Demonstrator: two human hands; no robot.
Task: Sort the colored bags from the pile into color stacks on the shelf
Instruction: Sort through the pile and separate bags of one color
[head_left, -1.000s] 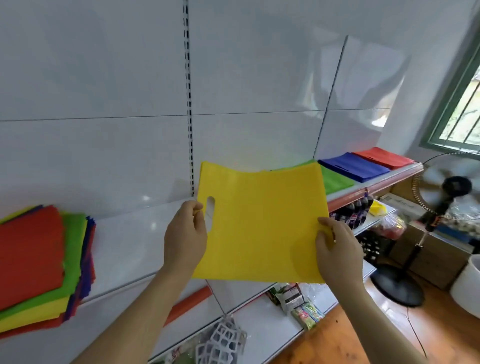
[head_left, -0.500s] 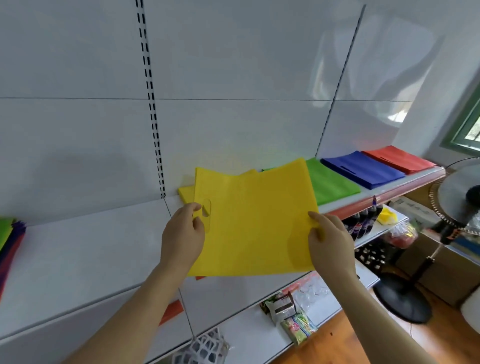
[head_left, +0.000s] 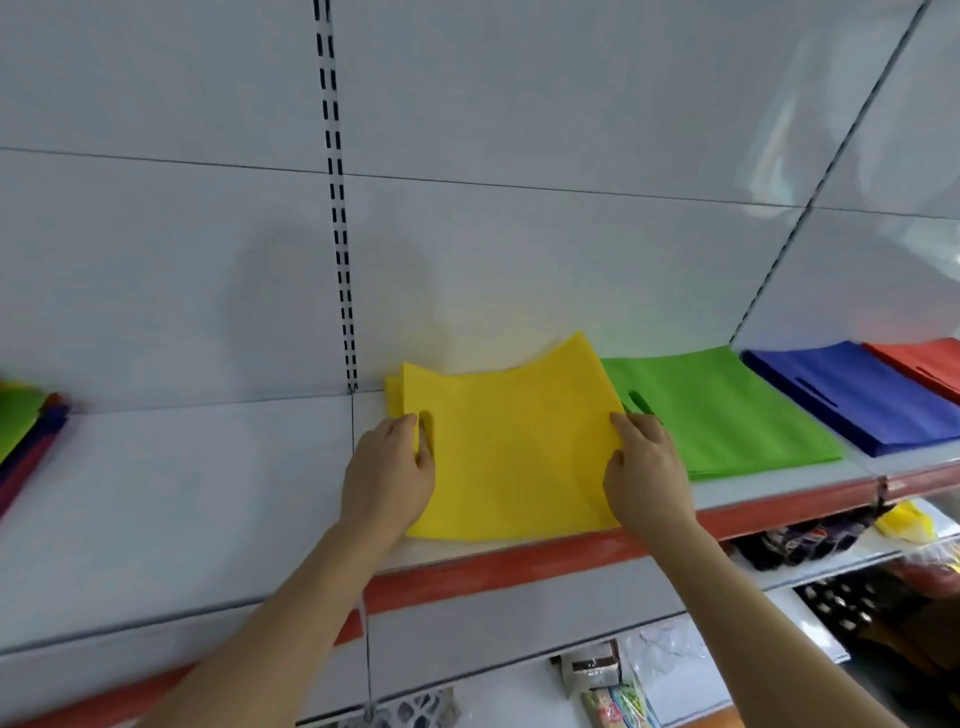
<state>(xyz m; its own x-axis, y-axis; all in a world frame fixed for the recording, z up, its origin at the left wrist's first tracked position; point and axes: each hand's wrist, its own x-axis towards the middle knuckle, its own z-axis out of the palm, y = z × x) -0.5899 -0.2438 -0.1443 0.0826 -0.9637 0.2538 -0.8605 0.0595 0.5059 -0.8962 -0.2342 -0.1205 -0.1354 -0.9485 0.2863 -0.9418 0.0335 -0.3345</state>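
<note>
Two hands pinch a flat yellow non-woven bag (head_left: 511, 457) by its side edges: left hand (head_left: 387, 470) by the handle slot, right hand (head_left: 647, 470) opposite, fingers clamped. It lies on the white shelf (head_left: 182, 499), long axis running front to back, far edge curled up, beside a green bag stack (head_left: 727, 410). No readable writing.

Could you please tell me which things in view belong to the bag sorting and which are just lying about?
Part of the job:
yellow bag, held by left hand and right hand
green stack
blue stack
red stack
mixed pile
shelf

Just lying about:
packets on the lower shelf
bottles
</note>
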